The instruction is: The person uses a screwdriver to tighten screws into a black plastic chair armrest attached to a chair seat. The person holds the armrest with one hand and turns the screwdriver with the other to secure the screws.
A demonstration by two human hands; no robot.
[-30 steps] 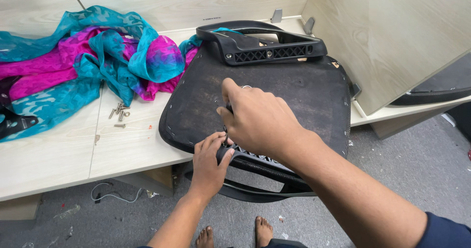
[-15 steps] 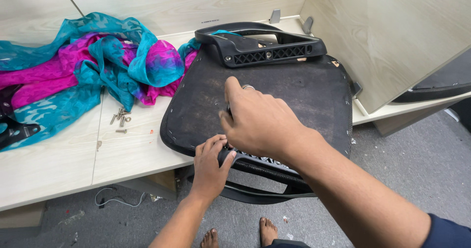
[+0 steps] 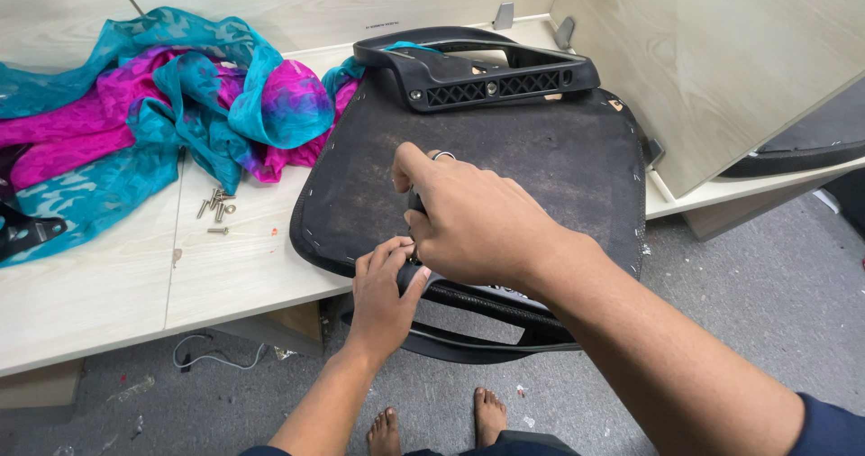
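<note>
Lying upside down across the front edge of the pale wooden counter (image 3: 108, 285) is a dark chair seat (image 3: 541, 163), its fabric underside facing up and its near edge hanging over the counter's rim. Both hands work at that near edge. The right hand (image 3: 478, 217) comes in from the lower right, its fingers (image 3: 410, 163) curled and pressed together around something small and dark that the hand hides, so what it holds cannot be told. The left hand (image 3: 383, 285) rises from below, its fingers (image 3: 392, 250) bent and pinching at the same spot, touching the right hand. Beneath both hands a black plastic armrest (image 3: 487, 325) juts out under the seat's front edge; a pale label on it is mostly covered by the right wrist. A second black plastic armrest (image 3: 478, 68), with ribbed slots along its side, lies on the far end of the seat. Left of the seat, a few loose metal screws (image 3: 216, 208) sit on the counter, just beside a crumpled teal and magenta cloth (image 3: 162, 114). Below, bare feet (image 3: 432, 424) stand on a grey floor (image 3: 739, 294).
</note>
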